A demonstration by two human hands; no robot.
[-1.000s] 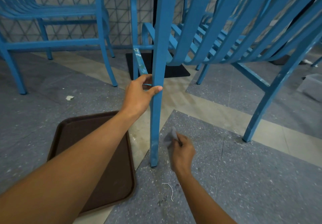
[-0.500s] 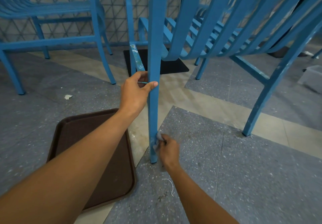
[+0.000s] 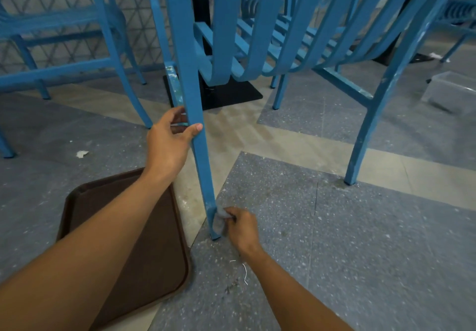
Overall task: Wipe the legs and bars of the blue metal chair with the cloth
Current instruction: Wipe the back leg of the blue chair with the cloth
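The blue metal chair stands tilted in front of me, its near leg (image 3: 198,150) running down to the floor at the centre. My left hand (image 3: 170,140) grips that leg about halfway up, thumb across its front. My right hand (image 3: 240,227) holds a small grey cloth (image 3: 220,218) bunched against the bottom of the same leg, just above its foot. The chair's slatted seat (image 3: 283,34) curves overhead, and its other front leg (image 3: 371,124) stands to the right with a side bar (image 3: 342,85).
A brown tray (image 3: 85,209) lies on the floor left of the leg, under my left forearm. Another blue chair (image 3: 77,47) stands at the left, a black table base (image 3: 231,93) behind, a clear plastic box (image 3: 450,91) at the right. Scraps litter the grey floor.
My right hand has brought the cloth from beside the leg onto its lower end and slid down towards the foot. My left hand keeps its grip on the leg.
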